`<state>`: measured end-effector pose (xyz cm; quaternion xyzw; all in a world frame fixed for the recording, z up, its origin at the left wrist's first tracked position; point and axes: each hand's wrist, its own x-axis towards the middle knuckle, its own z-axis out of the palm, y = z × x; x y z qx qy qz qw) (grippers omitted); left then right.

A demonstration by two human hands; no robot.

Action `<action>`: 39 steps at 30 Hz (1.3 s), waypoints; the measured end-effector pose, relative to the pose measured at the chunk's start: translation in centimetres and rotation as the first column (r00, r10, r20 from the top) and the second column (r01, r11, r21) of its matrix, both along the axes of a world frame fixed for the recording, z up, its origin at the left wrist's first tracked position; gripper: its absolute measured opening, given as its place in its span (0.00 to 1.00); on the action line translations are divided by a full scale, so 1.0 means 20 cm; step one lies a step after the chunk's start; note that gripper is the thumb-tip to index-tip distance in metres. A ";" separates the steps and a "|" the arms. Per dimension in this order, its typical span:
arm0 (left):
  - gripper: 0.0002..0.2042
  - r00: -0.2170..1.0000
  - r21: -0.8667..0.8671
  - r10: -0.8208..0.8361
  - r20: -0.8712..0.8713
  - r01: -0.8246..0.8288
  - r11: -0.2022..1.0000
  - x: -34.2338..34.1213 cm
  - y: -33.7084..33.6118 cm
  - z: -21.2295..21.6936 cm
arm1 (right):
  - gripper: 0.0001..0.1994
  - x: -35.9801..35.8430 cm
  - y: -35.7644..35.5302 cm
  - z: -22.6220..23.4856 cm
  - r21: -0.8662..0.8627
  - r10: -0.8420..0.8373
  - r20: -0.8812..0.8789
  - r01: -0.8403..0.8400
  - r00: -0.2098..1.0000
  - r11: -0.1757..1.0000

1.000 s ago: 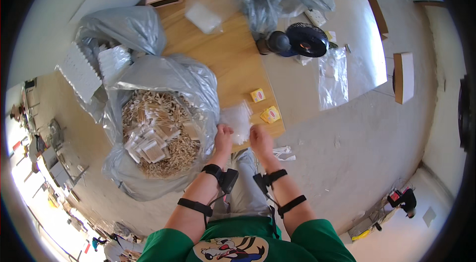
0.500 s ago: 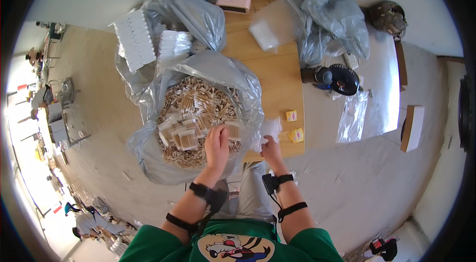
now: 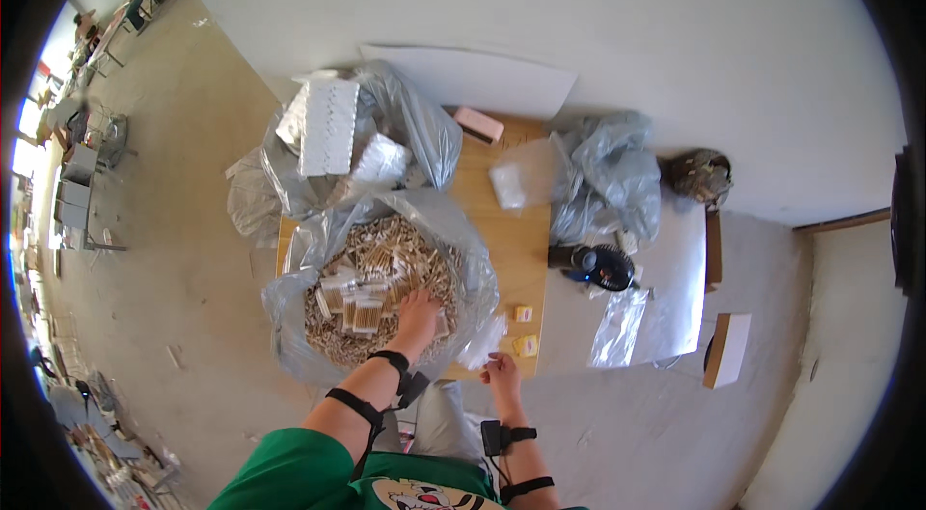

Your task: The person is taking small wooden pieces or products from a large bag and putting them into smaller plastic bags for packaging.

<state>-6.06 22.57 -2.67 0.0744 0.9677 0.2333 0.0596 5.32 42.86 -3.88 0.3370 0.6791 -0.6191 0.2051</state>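
From where I stand, the left hand (image 3: 418, 315) reaches into the big grey bag (image 3: 476, 271) at the table's near left, fingers down among loose swab-like sticks (image 3: 386, 238), just right of the clear packets (image 3: 367, 315) lying on top. Whether it has closed on anything I can't tell. The right hand (image 3: 501, 371) hangs half-curled at the near edge, beside thin clear sleeves (image 3: 479, 346); I can't make out a pinch. The packets look light and slick, the sticks inside stiff but snappable, so a soft hold across both side edges should suit. The sleeves seem limp, best pinched at a corner.
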 end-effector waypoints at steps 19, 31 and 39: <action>0.17 0.805 0.391 0.525 0.275 -0.593 0.704 0.08 -0.37 0.33 | 0.20 -0.53 -0.62 0.52 0.024 0.196 -0.269 -0.197 0.943 0.980; 0.08 0.805 0.738 0.022 0.593 -0.555 0.384 0.04 -0.58 0.81 | 0.16 -0.62 -0.66 0.83 -0.101 0.176 -0.460 -0.248 0.870 0.964; 0.06 0.809 0.821 -0.142 0.570 -0.556 0.126 0.03 -0.61 0.97 | 0.12 -0.66 -0.74 0.86 0.122 0.315 -0.540 -0.298 0.781 0.947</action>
